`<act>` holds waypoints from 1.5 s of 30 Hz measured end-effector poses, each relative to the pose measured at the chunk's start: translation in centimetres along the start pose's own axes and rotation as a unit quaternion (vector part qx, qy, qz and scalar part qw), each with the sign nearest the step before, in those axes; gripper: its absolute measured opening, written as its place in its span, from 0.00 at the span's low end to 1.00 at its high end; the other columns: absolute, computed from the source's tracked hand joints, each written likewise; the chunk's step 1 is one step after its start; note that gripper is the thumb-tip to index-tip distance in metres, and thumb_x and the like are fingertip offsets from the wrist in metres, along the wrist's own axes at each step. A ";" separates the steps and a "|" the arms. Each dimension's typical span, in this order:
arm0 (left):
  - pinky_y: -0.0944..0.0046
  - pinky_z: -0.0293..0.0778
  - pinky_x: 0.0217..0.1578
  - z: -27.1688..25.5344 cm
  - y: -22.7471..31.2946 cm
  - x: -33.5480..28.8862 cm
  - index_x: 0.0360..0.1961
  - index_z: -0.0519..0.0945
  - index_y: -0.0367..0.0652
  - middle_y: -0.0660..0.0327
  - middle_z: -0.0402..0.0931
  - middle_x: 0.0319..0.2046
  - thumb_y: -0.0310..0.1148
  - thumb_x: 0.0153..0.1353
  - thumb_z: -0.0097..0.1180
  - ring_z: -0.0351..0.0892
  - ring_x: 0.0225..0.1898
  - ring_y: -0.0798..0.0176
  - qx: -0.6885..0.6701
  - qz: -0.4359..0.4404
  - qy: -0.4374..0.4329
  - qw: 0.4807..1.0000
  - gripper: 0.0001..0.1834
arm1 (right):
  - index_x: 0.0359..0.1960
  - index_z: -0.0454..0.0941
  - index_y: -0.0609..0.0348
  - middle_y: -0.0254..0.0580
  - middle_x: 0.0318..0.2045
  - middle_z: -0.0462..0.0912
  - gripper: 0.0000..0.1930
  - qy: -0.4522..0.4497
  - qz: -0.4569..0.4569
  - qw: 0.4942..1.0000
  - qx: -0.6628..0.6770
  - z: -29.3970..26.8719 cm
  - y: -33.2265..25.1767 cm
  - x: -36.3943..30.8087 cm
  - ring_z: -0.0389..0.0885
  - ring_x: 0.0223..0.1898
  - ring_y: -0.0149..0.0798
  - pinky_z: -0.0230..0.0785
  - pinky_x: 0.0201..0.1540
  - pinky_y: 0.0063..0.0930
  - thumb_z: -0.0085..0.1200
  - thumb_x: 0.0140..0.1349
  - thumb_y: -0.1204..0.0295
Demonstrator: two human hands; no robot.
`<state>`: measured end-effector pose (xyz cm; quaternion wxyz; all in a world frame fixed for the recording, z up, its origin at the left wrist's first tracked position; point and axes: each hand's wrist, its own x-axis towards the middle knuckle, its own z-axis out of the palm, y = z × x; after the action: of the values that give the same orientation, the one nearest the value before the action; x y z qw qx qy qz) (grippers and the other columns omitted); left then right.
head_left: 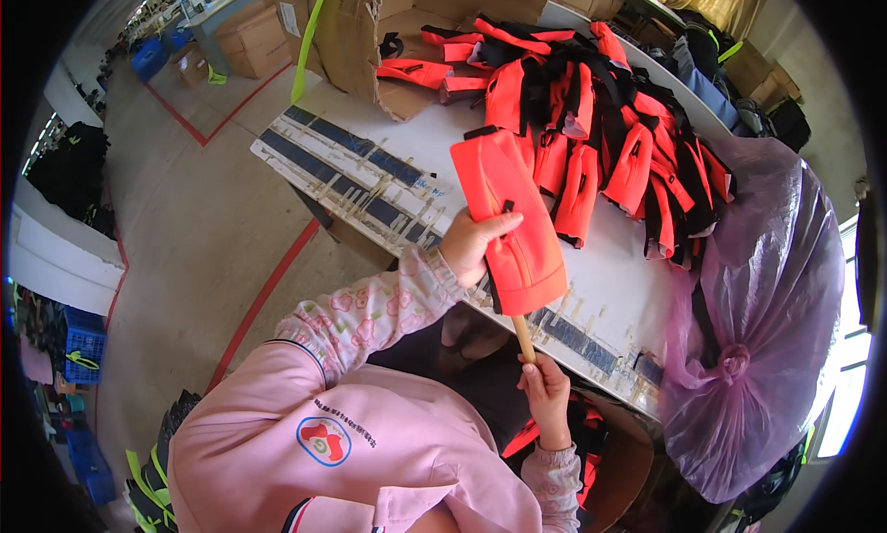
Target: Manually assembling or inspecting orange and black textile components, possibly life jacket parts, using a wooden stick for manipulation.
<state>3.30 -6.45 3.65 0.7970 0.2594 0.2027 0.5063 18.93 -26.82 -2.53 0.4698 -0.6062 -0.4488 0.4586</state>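
Observation:
My left hand [469, 244] grips the side of a bright orange-red fabric pouch [527, 256] with black trim, its thumb lying across the front near a small black zip pull. The pouch is tilted above the near edge of the white table. Below it, my right hand [547, 390] is closed around a thin wooden stick [524, 337]. The stick's upper end disappears at the pouch's lower end; whether it is inside or behind cannot be seen. Beyond the pouch lies a heap of similar orange-red and black pouches [580, 187].
The white table [591, 288] has dark tape strips along its edge. An open cardboard box [356, 48] stands at its far left. A tied purple plastic bag [767, 321] hangs at the right. Under the near edge, another cardboard box [628, 468] holds orange-red pieces.

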 end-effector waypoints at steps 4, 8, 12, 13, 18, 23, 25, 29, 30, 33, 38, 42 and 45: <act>0.58 0.73 0.45 -1.3 2.8 1.6 0.44 0.72 0.40 0.60 0.76 0.39 0.26 0.54 0.56 0.76 0.41 0.62 -0.038 0.026 0.001 0.999 0.15 | 0.37 0.77 0.64 0.28 0.18 0.73 0.07 0.046 0.001 0.998 -0.047 -1.9 1.8 -2.7 0.69 0.19 0.20 0.62 0.22 0.14 0.51 0.60 0.74; 0.58 0.73 0.45 -2.2 3.5 2.1 0.43 0.72 0.40 0.60 0.76 0.39 0.26 0.54 0.56 0.76 0.41 0.61 -0.034 0.017 -0.003 0.999 0.14 | 0.37 0.77 0.64 0.27 0.18 0.73 0.07 0.097 0.028 0.995 -0.010 -2.7 2.0 -3.9 0.69 0.19 0.19 0.62 0.23 0.14 0.51 0.61 0.74; 0.60 0.73 0.44 -1.5 1.3 0.7 0.42 0.73 0.40 0.61 0.76 0.37 0.26 0.52 0.59 0.76 0.40 0.63 0.019 -0.020 -0.021 0.999 0.15 | 0.38 0.76 0.63 0.27 0.18 0.72 0.08 0.083 0.009 0.996 -0.021 -1.1 0.9 -2.2 0.65 0.18 0.18 0.55 0.20 0.12 0.49 0.62 0.72; 0.61 0.73 0.44 -1.2 0.5 0.0 0.42 0.73 0.40 0.62 0.76 0.37 0.26 0.52 0.59 0.76 0.40 0.65 0.033 -0.028 -0.034 0.998 0.15 | 0.39 0.76 0.63 0.26 0.17 0.71 0.09 0.087 0.004 0.996 0.013 -0.4 0.6 -1.6 0.61 0.16 0.17 0.50 0.18 0.11 0.48 0.63 0.71; 0.64 0.72 0.45 0.0 -3.0 -3.2 0.43 0.73 0.40 0.63 0.75 0.38 0.24 0.54 0.57 0.75 0.40 0.68 0.029 -0.046 0.000 0.999 0.14 | 0.37 0.76 0.63 0.27 0.15 0.71 0.08 0.086 -0.021 0.993 0.077 2.2 -0.1 1.5 0.62 0.15 0.18 0.50 0.17 0.12 0.48 0.62 0.71; 0.62 0.72 0.45 -1.6 -3.3 -2.9 0.46 0.71 0.43 0.65 0.74 0.40 0.23 0.55 0.55 0.75 0.42 0.67 0.068 -0.004 -0.005 0.998 0.16 | 0.36 0.76 0.63 0.28 0.15 0.71 0.08 0.054 0.020 0.992 0.110 2.4 -0.6 1.9 0.61 0.14 0.18 0.51 0.17 0.12 0.48 0.62 0.71; 0.65 0.72 0.43 -1.5 -3.9 -3.0 0.43 0.73 0.42 0.64 0.75 0.38 0.23 0.53 0.58 0.75 0.40 0.68 0.048 0.005 0.013 0.999 0.15 | 0.36 0.76 0.62 0.28 0.15 0.71 0.08 0.072 0.024 0.991 0.106 1.3 -0.4 1.7 0.61 0.13 0.18 0.51 0.17 0.12 0.48 0.63 0.71; 0.55 0.71 0.47 -0.1 -1.6 -1.0 0.48 0.69 0.45 0.62 0.73 0.42 0.29 0.56 0.57 0.74 0.44 0.61 0.050 0.020 0.048 0.997 0.19 | 0.32 0.76 0.63 0.33 0.14 0.72 0.08 0.038 -0.023 0.997 -0.059 -4.7 1.9 0.6 0.69 0.17 0.24 0.62 0.21 0.20 0.52 0.60 0.69; 0.53 0.71 0.48 0.5 -0.1 0.2 0.48 0.69 0.45 0.61 0.73 0.44 0.30 0.57 0.57 0.74 0.45 0.60 0.045 0.016 0.072 0.996 0.18 | 0.31 0.76 0.62 0.35 0.14 0.71 0.08 0.065 -0.010 0.994 -0.087 -6.4 2.8 -0.5 0.70 0.17 0.26 0.62 0.21 0.21 0.52 0.60 0.69; 0.53 0.70 0.50 3.0 2.6 1.8 0.52 0.67 0.44 0.60 0.73 0.47 0.35 0.59 0.53 0.73 0.48 0.60 0.064 0.062 0.046 0.995 0.20 | 0.32 0.76 0.62 0.42 0.15 0.73 0.08 0.140 0.017 0.978 -0.156 -9.3 5.3 -3.9 0.73 0.17 0.34 0.64 0.21 0.26 0.53 0.59 0.69; 0.61 0.72 0.42 8.6 -5.6 -2.8 0.49 0.69 0.44 0.63 0.74 0.39 0.32 0.59 0.54 0.75 0.39 0.66 0.071 0.021 -0.088 0.993 0.17 | 0.35 0.77 0.61 0.48 0.20 0.77 0.09 0.235 0.021 0.965 -0.110 -5.7 7.6 -4.6 0.78 0.21 0.41 0.67 0.24 0.31 0.54 0.57 0.69; 0.56 0.66 0.44 10.4 -11.3 -9.2 0.41 0.74 0.38 0.56 0.74 0.31 0.40 0.49 0.63 0.73 0.38 0.56 0.468 -0.126 -0.564 0.668 0.22 | 0.39 0.76 0.63 0.36 0.24 0.78 0.10 0.338 -0.067 0.918 0.195 -0.1 7.2 -2.3 0.76 0.26 0.29 0.68 0.30 0.21 0.54 0.59 0.70; 0.58 0.67 0.46 8.9 -11.1 -8.6 0.44 0.74 0.36 0.56 0.77 0.33 0.39 0.53 0.59 0.76 0.39 0.60 0.368 -0.215 -0.666 0.612 0.21 | 0.39 0.76 0.64 0.37 0.24 0.78 0.12 0.181 -0.024 0.983 -0.003 -0.4 6.6 -1.4 0.76 0.28 0.29 0.68 0.30 0.22 0.53 0.59 0.69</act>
<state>12.79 -20.09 4.25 0.6364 0.7458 -0.1645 -0.1086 19.85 -29.32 -8.72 0.5520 -0.6697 -0.3724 0.3288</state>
